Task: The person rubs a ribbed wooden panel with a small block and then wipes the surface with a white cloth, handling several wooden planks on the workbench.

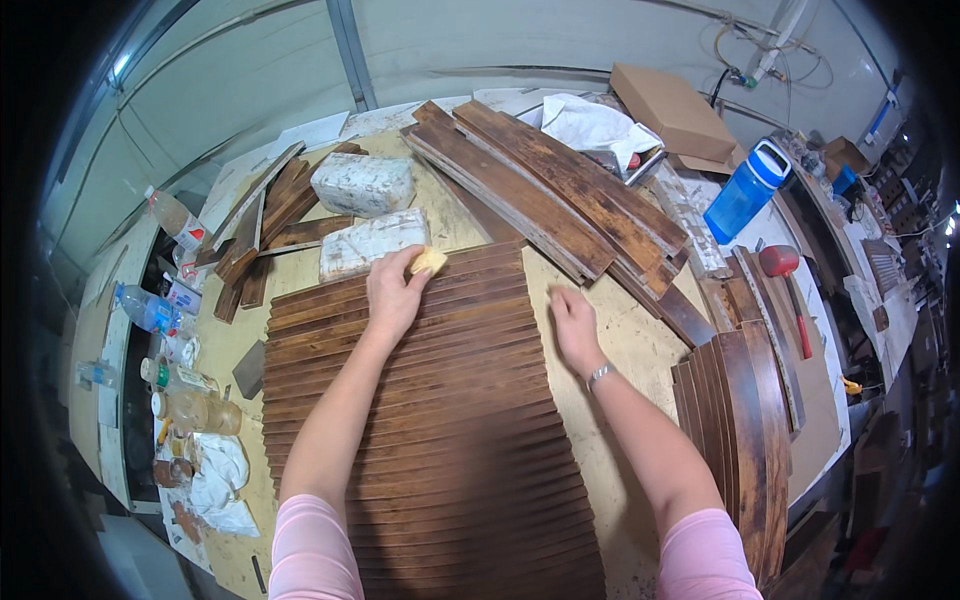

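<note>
A slatted panel of dark brown wooden strips [430, 430] lies flat on the workbench [620, 350] in front of me. My left hand [395, 295] presses a small yellow sponge [428, 261] onto the panel's far edge. My right hand [572, 325] rests flat on the bench beside the panel's right edge, fingers together, holding nothing. A bracelet sits on that wrist.
Long stained planks [550, 185] lie stacked at the back. Two white blocks [365, 210] sit behind the panel, short boards [265, 225] to the left. More slats [740, 410] lie at right, with a red-headed mallet [785, 275], a blue bottle [748, 190] and a cardboard box [675, 110]. Bottles and jars [170, 350] line the left edge.
</note>
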A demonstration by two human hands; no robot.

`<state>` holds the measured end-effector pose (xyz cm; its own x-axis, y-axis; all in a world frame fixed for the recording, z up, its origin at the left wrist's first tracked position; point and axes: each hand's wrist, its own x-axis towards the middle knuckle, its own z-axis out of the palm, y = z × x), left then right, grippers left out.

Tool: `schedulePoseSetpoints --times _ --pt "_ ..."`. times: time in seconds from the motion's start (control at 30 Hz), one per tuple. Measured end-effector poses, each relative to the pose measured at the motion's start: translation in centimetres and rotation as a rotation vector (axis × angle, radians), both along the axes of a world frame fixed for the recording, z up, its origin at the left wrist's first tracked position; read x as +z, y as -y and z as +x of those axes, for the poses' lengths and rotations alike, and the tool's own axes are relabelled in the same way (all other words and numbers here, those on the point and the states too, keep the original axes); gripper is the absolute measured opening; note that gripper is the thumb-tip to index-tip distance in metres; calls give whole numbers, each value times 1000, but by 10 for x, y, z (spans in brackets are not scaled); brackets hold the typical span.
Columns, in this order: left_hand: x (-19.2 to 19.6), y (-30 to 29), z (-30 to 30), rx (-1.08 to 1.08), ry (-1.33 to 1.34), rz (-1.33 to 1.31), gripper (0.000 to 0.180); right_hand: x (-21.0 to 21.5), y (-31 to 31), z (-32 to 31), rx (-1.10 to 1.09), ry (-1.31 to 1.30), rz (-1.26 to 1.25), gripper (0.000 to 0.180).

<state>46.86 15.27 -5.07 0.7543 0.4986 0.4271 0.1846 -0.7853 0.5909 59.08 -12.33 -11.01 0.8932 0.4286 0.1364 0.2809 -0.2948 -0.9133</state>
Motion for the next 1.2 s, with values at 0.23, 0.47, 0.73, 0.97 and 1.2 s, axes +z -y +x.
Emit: schedulePoseSetpoints --times 0.23,0.47,0.73,0.97,1.2 --pt "11 27 49 -170 -16 122 35 -25 -78 55 7 -247 367 45" --pt "-2 58 123 -176 40 422 32 -28 -79 44 -42 -213 292 43" --pt "0 71 81 -165 18 358 36 -23 -84 36 -39 -165 325 40" --pt "2 -6 -68 74 -76 444 29 -29 -61 61 71 -346 362 47" --pt "13 -80 -253 547 -214 252 32 4 10 -10 49 -22 24 48"
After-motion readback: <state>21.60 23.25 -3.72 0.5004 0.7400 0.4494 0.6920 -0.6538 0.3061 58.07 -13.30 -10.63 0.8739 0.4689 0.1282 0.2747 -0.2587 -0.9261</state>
